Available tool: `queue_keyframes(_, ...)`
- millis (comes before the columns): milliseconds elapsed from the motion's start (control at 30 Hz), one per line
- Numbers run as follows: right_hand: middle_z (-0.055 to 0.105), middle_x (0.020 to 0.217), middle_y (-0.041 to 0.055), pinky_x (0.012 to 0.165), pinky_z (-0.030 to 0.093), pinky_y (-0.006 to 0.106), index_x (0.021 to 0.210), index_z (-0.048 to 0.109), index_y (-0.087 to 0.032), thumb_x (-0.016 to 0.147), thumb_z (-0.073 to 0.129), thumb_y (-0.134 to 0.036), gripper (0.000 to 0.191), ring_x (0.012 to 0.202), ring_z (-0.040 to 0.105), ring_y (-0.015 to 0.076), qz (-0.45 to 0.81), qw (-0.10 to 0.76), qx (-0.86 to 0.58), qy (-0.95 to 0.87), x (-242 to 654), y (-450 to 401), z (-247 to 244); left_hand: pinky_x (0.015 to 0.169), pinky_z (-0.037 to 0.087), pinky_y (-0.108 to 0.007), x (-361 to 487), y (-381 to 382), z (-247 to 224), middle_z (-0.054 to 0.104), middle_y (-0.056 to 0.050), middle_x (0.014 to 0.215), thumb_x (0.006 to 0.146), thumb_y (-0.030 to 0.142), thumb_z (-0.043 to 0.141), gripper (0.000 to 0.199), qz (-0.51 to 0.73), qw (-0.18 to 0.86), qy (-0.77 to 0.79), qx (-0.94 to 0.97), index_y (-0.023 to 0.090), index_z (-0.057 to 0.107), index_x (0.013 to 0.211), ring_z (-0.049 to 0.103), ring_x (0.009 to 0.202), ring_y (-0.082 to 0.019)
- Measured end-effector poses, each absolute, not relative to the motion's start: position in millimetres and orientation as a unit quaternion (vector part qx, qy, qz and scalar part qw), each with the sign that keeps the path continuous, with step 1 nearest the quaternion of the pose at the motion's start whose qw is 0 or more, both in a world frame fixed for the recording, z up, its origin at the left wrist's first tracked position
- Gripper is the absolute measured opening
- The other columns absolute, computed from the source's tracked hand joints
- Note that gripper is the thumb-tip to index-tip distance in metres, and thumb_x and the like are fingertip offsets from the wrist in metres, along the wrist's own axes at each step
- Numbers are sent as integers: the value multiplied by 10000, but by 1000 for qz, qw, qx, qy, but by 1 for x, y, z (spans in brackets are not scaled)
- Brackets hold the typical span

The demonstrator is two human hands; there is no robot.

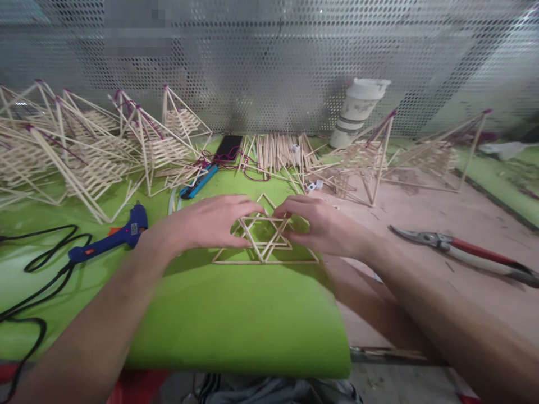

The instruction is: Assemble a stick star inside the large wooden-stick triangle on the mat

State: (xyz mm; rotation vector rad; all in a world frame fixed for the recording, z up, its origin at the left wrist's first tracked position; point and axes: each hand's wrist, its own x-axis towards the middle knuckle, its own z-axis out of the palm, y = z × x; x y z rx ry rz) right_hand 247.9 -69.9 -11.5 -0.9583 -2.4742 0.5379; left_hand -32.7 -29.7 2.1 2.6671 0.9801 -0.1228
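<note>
A small frame of thin wooden sticks [261, 260], made of overlapping triangles, lies on the green mat in front of me. My left hand [210, 223] is closed on its left side, with thumb and fingers at the stick joints. On the opposite side, my right hand [322, 225] pinches the upper right corner, its fingertips close to those of my left hand. Parts of the side sticks are hidden behind my fingers. One long stick forms the base of the frame, nearest to me.
A blue glue gun [112, 238] with a black cord lies left; red-handled pruning shears [458, 247] lie right. Behind are a blue utility knife [200, 180], a dark phone [228, 148], loose sticks [275, 151], a white cup [357, 112] and several finished stick models [145, 132].
</note>
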Motion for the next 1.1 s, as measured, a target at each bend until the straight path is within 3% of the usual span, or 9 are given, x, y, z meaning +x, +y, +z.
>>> queue_keyframes(533, 721, 1061, 93, 800, 559, 365, 1132, 712, -136, 974, 696, -104, 162, 903, 682, 215, 186, 215, -350, -892, 248, -69, -12, 1066, 490, -398, -28, -32, 3, 568, -77, 1608, 959, 604, 682, 753, -39, 143, 342, 928, 308, 467, 1617, 578, 1403, -305)
queue_keyframes(1100, 725, 1066, 92, 791, 568, 367, 1128, 718, -133, 971, 702, -113, 159, 899, 679, 214, 178, 223, -350, -892, 248, -69, -13, 1126, 457, -428, -30, -31, 3, 554, -57, 1631, 966, 659, 659, 779, -38, 158, 346, 924, 310, 454, 1632, 560, 1424, -303)
